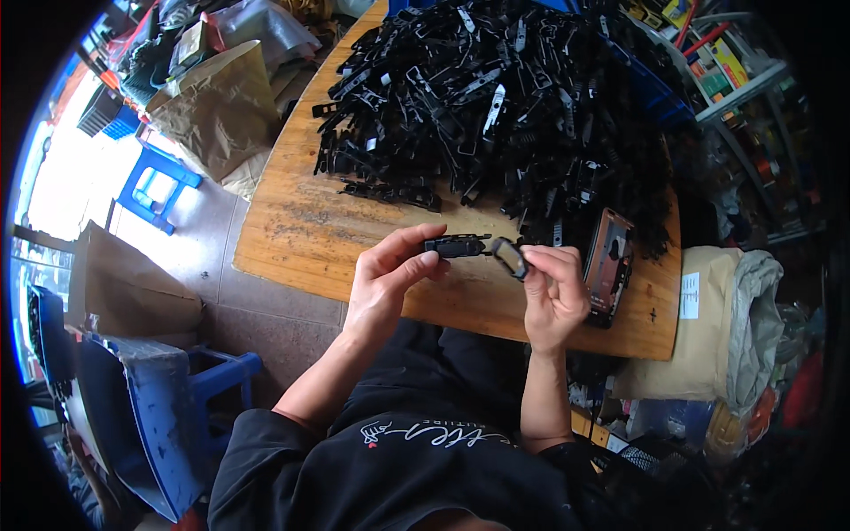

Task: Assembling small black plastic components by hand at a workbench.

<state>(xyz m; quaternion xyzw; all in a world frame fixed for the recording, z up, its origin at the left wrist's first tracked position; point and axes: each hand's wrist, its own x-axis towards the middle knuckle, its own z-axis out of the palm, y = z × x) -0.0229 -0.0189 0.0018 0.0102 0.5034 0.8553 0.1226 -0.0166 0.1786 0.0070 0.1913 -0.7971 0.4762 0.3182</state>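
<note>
Over the near edge of the wooden table [297, 208], my left hand [382, 274] pinches a slim black plastic clip-like part [459, 246] between thumb and fingers. It is held lengthwise, pointing right. Close to its right end, my right hand [558, 296] grips a small black rectangular frame [515, 271] with an open middle. From this view I cannot tell whether the two parts touch. Beyond my hands lies a large heap of black plastic clips and straps [443, 97]. A few more black pieces [394, 193] lie at the heap's near left edge.
Right of my right hand, a phone [609, 265] lies on the table. Blue bins [651, 84] border the heap at the far right. A pale sack [708, 319] stands beside the table's right edge. Paper bags [221, 106] and a blue stool [158, 186] are on the left.
</note>
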